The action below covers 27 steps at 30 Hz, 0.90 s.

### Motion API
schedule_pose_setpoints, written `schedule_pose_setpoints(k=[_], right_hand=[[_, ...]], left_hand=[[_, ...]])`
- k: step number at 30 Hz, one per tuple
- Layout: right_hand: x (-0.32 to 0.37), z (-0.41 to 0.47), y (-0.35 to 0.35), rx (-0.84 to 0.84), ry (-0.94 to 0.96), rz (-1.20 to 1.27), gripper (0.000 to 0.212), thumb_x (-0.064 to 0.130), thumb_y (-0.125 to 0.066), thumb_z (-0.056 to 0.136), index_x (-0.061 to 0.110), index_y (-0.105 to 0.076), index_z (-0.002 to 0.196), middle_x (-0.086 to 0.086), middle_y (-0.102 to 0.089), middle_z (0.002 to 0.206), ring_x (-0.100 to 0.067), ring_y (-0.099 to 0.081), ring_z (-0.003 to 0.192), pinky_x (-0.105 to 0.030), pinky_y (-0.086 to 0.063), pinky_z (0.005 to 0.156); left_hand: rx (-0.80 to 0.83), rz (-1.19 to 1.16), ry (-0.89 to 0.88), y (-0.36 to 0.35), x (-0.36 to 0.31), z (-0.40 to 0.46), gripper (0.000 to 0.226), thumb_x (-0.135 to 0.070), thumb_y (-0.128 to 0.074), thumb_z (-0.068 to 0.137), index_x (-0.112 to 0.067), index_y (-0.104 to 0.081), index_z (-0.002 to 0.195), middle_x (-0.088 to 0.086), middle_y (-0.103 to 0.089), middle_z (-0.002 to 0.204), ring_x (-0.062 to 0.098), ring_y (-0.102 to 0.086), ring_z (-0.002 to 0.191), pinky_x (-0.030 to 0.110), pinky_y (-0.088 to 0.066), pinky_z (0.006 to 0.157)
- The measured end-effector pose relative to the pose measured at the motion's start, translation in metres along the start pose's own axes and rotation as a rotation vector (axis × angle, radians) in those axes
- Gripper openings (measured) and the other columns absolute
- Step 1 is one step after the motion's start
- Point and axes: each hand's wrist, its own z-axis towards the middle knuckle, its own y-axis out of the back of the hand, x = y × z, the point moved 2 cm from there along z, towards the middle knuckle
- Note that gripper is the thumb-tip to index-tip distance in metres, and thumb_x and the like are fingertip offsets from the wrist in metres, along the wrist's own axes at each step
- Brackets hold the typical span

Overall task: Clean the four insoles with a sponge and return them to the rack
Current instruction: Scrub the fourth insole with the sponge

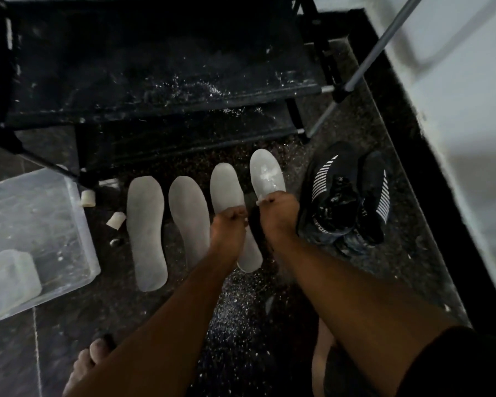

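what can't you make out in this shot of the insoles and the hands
Head view only:
- Fourth insole: its heel end is hidden under the right hand.
- Third insole: its middle is covered by the left hand.
- Sponge: none can be made out; whether either hand holds one is hidden by the curled fingers.
- Rack: cut off by the top and left edges.
- Clear bin: contents blurred.

Home entryway, black shoe rack [161, 67], sneakers [347, 196], tiled floor [26, 150]
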Motion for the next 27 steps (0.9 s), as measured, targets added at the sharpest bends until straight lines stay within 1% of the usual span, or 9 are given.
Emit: schedule_pose_setpoints(k=[2,3,7,13,17,19,20,24,27], right_hand=[[-0.008,0.019,0.018,0.037,-0.061,0.059,0.019,0.014,-0.059,0.088,0.004,-0.073,0.096,-0.014,-0.071,0.099,-0.03,-0.065,0.097,-0.03,-0.05,0.08],[-0.012,0.028,0.025,0.038,-0.104,0.051,0.021,0.014,-0.059,0.088,0.004,-0.073,0.1,-0.014,-0.071,0.103,-0.03,-0.065,0.1,-0.028,-0.048,0.078],[-0.018,0.047,0.032,0.08,-0.211,0.005,0.029,0.015,-0.055,0.093,0.001,-0.066,0.116,-0.016,-0.066,0.118,-0.031,-0.061,0.112,-0.032,-0.048,0.087],[-0.014,0.053,0.026,0.067,-0.265,0.028,0.037,0.022,-0.065,0.088,0.001,-0.064,0.118,-0.013,-0.067,0.117,-0.028,-0.065,0.108,-0.029,-0.052,0.083],[-0.021,0.053,0.027,0.063,-0.305,0.107,0.038,0.022,-0.075,0.079,0.004,-0.068,0.111,-0.012,-0.07,0.11,-0.027,-0.068,0.098,-0.03,-0.057,0.078],[-0.024,0.053,0.03,0.089,-0.31,0.158,0.032,0.019,-0.071,0.082,0.004,-0.069,0.111,-0.013,-0.07,0.109,-0.028,-0.067,0.101,-0.034,-0.057,0.085],[-0.025,0.053,0.033,0.11,-0.308,0.18,0.029,0.016,-0.069,0.084,0.004,-0.069,0.11,-0.014,-0.07,0.11,-0.029,-0.066,0.103,-0.036,-0.056,0.087],[-0.019,0.045,0.043,0.104,-0.285,0.281,0.022,0.013,-0.069,0.082,0.004,-0.072,0.102,-0.015,-0.071,0.108,-0.03,-0.068,0.098,-0.038,-0.058,0.086],[-0.002,0.028,0.058,0.082,-0.248,0.386,0.008,0.004,-0.078,0.076,0.005,-0.07,0.077,-0.01,-0.073,0.093,-0.024,-0.069,0.076,-0.031,-0.059,0.074]], left_hand=[[0.061,0.066,-0.017,-0.013,0.001,0.012,0.016,-0.026,-0.062,0.088,-0.029,-0.076,0.08,0.01,-0.077,0.1,0.03,-0.07,0.097,0.052,-0.056,0.1],[0.085,0.089,-0.023,-0.02,0.0,0.015,0.018,-0.025,-0.06,0.09,-0.026,-0.074,0.079,0.013,-0.076,0.097,0.029,-0.069,0.093,0.055,-0.054,0.094],[0.132,0.131,-0.053,-0.033,-0.012,0.013,0.03,-0.012,-0.052,0.1,-0.022,-0.067,0.076,0.007,-0.064,0.075,0.025,-0.059,0.076,0.041,-0.049,0.076],[0.139,0.094,0.017,-0.041,-0.014,0.017,0.029,-0.011,-0.052,0.101,-0.022,-0.066,0.077,0.001,-0.066,0.073,0.019,-0.061,0.069,0.031,-0.05,0.067],[0.166,-0.003,0.05,-0.041,-0.015,0.017,0.017,-0.016,-0.053,0.099,-0.013,-0.068,0.093,0.006,-0.071,0.089,0.024,-0.068,0.086,0.033,-0.053,0.078],[0.145,-0.061,0.073,-0.04,-0.019,0.016,0.017,-0.016,-0.056,0.093,-0.014,-0.072,0.086,0.008,-0.075,0.089,0.026,-0.069,0.09,0.038,-0.055,0.09],[0.133,-0.108,0.099,-0.04,-0.02,0.016,0.02,-0.013,-0.055,0.095,-0.015,-0.07,0.081,0.007,-0.072,0.082,0.023,-0.066,0.084,0.037,-0.053,0.09],[0.117,-0.182,0.156,-0.04,-0.025,0.017,0.031,-0.002,-0.044,0.104,-0.015,-0.058,0.079,0.001,-0.06,0.075,0.013,-0.056,0.07,0.03,-0.049,0.078],[0.086,-0.2,0.151,-0.034,-0.035,0.007,0.035,-0.008,-0.047,0.101,-0.017,-0.056,0.068,-0.004,-0.054,0.057,0.01,-0.048,0.056,0.026,-0.046,0.062]])
